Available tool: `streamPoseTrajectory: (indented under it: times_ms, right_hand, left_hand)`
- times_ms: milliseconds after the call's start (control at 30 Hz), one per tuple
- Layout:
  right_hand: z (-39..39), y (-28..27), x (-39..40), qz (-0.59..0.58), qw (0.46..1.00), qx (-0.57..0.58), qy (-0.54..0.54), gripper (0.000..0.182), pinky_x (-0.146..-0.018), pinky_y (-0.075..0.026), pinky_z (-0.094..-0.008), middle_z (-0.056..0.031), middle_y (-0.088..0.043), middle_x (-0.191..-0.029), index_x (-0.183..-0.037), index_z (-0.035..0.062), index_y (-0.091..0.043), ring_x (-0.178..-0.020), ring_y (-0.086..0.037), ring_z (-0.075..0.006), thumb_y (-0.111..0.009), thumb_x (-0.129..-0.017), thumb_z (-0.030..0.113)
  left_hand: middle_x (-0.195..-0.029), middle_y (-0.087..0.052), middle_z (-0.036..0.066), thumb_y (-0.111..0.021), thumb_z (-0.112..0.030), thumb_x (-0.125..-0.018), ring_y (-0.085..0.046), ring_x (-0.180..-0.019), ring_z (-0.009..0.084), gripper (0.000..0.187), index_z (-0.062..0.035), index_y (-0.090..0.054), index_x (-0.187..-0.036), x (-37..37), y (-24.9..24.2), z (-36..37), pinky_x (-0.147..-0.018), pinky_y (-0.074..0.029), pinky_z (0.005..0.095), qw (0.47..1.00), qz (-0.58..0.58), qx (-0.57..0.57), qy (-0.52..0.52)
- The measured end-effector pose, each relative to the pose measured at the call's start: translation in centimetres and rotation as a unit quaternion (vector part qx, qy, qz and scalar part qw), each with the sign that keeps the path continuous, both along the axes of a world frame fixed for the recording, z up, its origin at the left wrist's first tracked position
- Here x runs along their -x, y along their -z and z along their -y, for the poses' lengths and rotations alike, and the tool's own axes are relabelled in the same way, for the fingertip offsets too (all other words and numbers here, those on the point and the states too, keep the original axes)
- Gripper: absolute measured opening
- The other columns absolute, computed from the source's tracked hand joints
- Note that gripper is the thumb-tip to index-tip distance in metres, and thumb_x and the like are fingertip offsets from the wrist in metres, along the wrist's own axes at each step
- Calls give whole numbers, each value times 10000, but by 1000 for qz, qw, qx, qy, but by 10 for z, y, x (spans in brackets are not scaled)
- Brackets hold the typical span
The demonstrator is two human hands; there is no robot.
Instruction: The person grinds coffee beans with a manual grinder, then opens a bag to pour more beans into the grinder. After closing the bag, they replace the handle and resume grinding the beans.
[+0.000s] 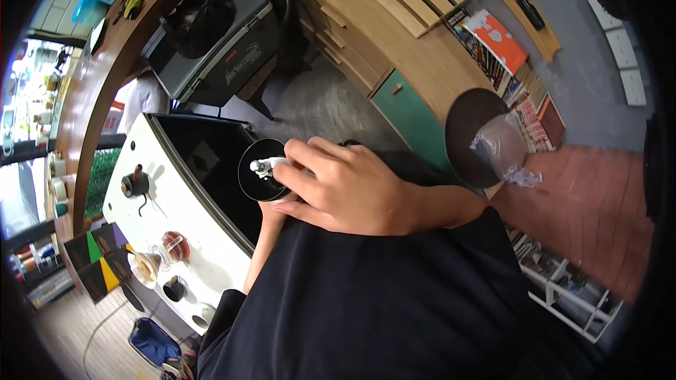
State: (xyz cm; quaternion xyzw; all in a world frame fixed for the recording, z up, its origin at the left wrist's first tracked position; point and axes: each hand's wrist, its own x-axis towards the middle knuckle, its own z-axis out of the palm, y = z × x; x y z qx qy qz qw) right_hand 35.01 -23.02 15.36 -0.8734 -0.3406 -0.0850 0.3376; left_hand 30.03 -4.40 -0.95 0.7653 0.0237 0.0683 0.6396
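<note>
In front of my dark shirt is a hand coffee grinder (246, 171), seen from above as a round black rim with a silver-white crank (262, 167) across its middle. My right hand (345, 186) reaches over from the right, its fingers curled around the crank's end; the part in its grip is hidden. Under the rim, my left hand (272, 212) is wrapped around the grinder's body, mostly covered by the grinder and my right hand. A white table (158, 200) stands at the left, bearing a black gooseneck kettle (135, 184) and a glass server (173, 247) beside a paper filter (145, 268).
A black cup (174, 288) and a white cup (205, 314) stand near the table's lower end. Behind are a grey cooler box (229, 56) and a wooden cabinet with a green door (410, 123). At right, a plastic bag (501, 142) lies on a round dark stool (461, 137) beside books.
</note>
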Motion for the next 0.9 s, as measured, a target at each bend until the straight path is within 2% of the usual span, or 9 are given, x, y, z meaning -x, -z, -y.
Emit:
streamPoseTrajectory:
  times_ms: [67,200,433,467,500,567,600,767,900]
  right_hand:
    - [8,-1,-1,37,991,-73,-105,262,-615,-528,-318,-57,-558,-894,-954,67,-621,-745,-603,-214,-735,-880,291]
    - [3,17,13,35,968,-156,-194,160,-683,-490,-364,-49,-564,-886,-949,68,-616,-759,-592,-221,-704,-877,180]
    - [-28,16,34,97,933,-175,-298,173,-753,-478,-353,-66,-562,-861,-921,60,-582,-803,-592,-222,-680,-790,116]
    - [-32,15,38,71,938,-94,-326,330,-821,-532,-376,-82,-633,-938,-1084,59,-614,-941,-671,-274,-715,-781,139]
    - [-42,17,43,71,939,-93,-325,330,-821,-532,-376,-82,-633,-938,-1084,59,-614,-941,-671,-274,-715,-781,139]
    - [-63,18,45,161,910,-116,-363,179,-768,-494,-337,-45,-566,-845,-920,69,-584,-825,-610,-203,-672,-782,140]
    - [-67,16,43,174,910,-91,-366,181,-791,-491,-344,-34,-586,-884,-949,83,-602,-854,-618,-198,-672,-797,152]
    - [-87,12,9,149,910,-7,-388,259,-837,-483,-362,-68,-623,-987,-1058,112,-651,-944,-639,-223,-686,-813,187]
    - [-113,16,-30,109,892,30,-438,224,-814,-519,-389,-129,-630,-1016,-991,73,-694,-966,-644,-276,-682,-768,90]
  left_hand:
    - [-1126,-653,76,-810,-147,-771,-646,-1032,207,611,-39,-543,-1310,2,-10,-4,-935,-508,358,999,-7,-11,34]
    - [-1132,-650,75,-777,-141,-808,-639,-1055,210,595,-43,-521,-1336,13,-28,-8,-948,-501,359,993,-29,-24,109]
    - [-1143,-645,72,-719,-130,-873,-627,-1095,215,567,-51,-483,-1382,19,-57,16,-971,-490,359,975,-45,-50,213]
    - [-1145,-644,72,-711,-128,-883,-626,-1101,216,563,-53,-477,-1389,8,-59,28,-975,-488,360,972,-48,-53,223]
    - [-1147,-643,71,-702,-127,-892,-624,-1106,217,559,-54,-472,-1396,3,-63,34,-978,-486,360,970,-50,-58,232]
    - [-1150,-642,70,-686,-124,-910,-621,-1118,218,551,-56,-461,-1409,0,-73,38,-985,-483,360,965,-51,-68,249]
    - [-1248,-645,57,-925,-298,-644,-628,-1150,224,902,-102,-493,-1411,6,-74,46,-1018,-479,374,961,-216,76,153]
    - [-1227,-657,58,-954,-235,-582,-638,-1120,215,880,-78,-552,-1349,9,-48,24,-1003,-490,369,957,-155,34,243]
    - [-1207,-669,59,-983,-173,-520,-648,-1091,206,860,-53,-611,-1286,14,-19,-3,-987,-501,363,946,-104,-12,307]
